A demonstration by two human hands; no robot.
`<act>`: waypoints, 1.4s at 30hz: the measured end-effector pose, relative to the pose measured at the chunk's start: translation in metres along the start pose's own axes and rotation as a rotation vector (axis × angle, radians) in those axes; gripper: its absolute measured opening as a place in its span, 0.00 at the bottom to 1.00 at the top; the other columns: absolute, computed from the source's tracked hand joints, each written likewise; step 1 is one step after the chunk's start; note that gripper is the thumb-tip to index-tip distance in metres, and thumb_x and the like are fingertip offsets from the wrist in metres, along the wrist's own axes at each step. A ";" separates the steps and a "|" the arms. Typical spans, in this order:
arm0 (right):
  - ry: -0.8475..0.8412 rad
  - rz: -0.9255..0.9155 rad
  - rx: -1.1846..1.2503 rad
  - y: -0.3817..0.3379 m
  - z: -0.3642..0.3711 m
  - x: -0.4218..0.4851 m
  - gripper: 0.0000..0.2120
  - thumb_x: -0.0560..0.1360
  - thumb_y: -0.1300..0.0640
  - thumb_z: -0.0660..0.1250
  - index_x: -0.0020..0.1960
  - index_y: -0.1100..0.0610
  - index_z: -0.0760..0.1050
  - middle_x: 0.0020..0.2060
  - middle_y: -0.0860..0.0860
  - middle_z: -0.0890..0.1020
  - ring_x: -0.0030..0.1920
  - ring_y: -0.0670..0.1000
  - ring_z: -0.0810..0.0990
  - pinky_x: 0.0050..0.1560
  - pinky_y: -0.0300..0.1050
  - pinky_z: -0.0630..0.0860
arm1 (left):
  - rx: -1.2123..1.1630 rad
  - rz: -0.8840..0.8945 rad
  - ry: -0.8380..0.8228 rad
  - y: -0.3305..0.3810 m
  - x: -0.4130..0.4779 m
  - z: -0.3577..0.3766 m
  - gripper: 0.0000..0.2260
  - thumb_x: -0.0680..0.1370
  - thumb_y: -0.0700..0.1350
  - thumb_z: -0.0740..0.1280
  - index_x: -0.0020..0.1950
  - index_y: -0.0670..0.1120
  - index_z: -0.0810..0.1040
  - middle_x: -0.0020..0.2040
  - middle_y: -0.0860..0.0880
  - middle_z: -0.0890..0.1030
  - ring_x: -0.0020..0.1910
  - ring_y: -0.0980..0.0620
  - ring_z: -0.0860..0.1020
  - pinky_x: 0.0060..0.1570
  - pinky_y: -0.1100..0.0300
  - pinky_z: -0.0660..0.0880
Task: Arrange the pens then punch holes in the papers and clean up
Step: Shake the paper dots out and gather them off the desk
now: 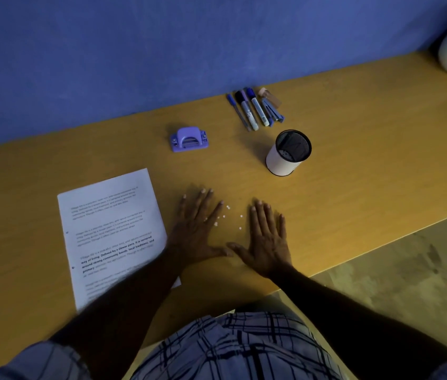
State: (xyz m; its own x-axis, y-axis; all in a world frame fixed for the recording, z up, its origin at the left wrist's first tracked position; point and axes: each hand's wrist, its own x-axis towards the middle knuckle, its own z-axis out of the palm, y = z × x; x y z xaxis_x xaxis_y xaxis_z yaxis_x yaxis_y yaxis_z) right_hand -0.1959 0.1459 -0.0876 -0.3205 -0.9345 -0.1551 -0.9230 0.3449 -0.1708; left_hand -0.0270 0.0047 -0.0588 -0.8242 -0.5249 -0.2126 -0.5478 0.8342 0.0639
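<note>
Papers [112, 231] flat near the bench's [354, 160] front edge, right side under the left forearm. Left hand [199, 229] open, palm down, fingers spread. Paper dots [227, 215] scattered between both hands. Right hand [267, 239] likewise flat and open. Punch [188, 139] farther back, mid-bench. Pens [249, 109] lined up by the back edge; cup [288, 152] upright just before them.

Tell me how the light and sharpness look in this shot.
Head view: dim, bluish light overall; the cup and hole punch cast soft shadows on the desk; the left forearm is motion-blurred over the paper, whose small print is unreadable; the wide lens bows the desk edge.
</note>
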 end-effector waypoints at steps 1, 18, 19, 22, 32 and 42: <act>-0.007 -0.025 0.001 -0.007 0.001 0.002 0.50 0.73 0.24 0.48 0.80 0.59 0.45 0.80 0.55 0.46 0.79 0.55 0.42 0.76 0.64 0.43 | -0.032 -0.048 0.012 -0.002 -0.003 -0.001 0.56 0.63 0.83 0.46 0.80 0.47 0.49 0.80 0.40 0.48 0.79 0.41 0.46 0.73 0.34 0.45; -0.092 -0.496 -0.003 -0.053 -0.001 0.048 0.41 0.78 0.31 0.49 0.79 0.58 0.48 0.80 0.55 0.48 0.79 0.54 0.43 0.78 0.57 0.48 | 0.044 -0.127 -0.036 -0.022 -0.052 0.000 0.59 0.64 0.81 0.45 0.77 0.35 0.54 0.78 0.35 0.53 0.78 0.36 0.52 0.72 0.33 0.50; -0.097 -0.520 0.001 -0.051 -0.004 0.054 0.40 0.78 0.32 0.50 0.80 0.57 0.48 0.80 0.55 0.49 0.79 0.54 0.43 0.78 0.57 0.47 | 0.038 -0.140 -0.045 -0.022 -0.053 0.000 0.59 0.63 0.81 0.44 0.77 0.35 0.52 0.79 0.35 0.50 0.78 0.37 0.49 0.73 0.33 0.48; -0.090 -0.408 0.085 -0.046 -0.021 0.079 0.38 0.78 0.36 0.53 0.79 0.56 0.47 0.79 0.55 0.49 0.79 0.53 0.44 0.78 0.55 0.45 | 0.027 -0.172 -0.063 -0.022 -0.054 0.003 0.60 0.62 0.82 0.43 0.78 0.37 0.48 0.79 0.37 0.46 0.79 0.39 0.44 0.73 0.34 0.45; -0.189 -0.612 -0.087 -0.049 -0.019 0.083 0.38 0.79 0.35 0.45 0.79 0.58 0.43 0.79 0.57 0.45 0.79 0.55 0.41 0.78 0.56 0.44 | -0.023 -0.243 -0.095 -0.012 -0.048 0.009 0.61 0.59 0.82 0.43 0.79 0.40 0.45 0.80 0.39 0.42 0.79 0.41 0.39 0.73 0.35 0.38; -0.076 -0.533 0.018 -0.023 0.000 0.027 0.37 0.80 0.33 0.47 0.80 0.53 0.43 0.80 0.52 0.44 0.79 0.53 0.40 0.77 0.64 0.42 | -0.043 -0.192 -0.046 -0.016 -0.049 0.013 0.58 0.63 0.82 0.44 0.79 0.40 0.52 0.79 0.38 0.49 0.79 0.40 0.48 0.73 0.37 0.40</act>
State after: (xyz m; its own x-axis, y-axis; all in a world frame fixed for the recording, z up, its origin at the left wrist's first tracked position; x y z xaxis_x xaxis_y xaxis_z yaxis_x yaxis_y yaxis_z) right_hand -0.1828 0.1129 -0.0876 0.2083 -0.9716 -0.1121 -0.9496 -0.1734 -0.2612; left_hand 0.0243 0.0195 -0.0618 -0.6968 -0.6647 -0.2695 -0.7009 0.7108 0.0592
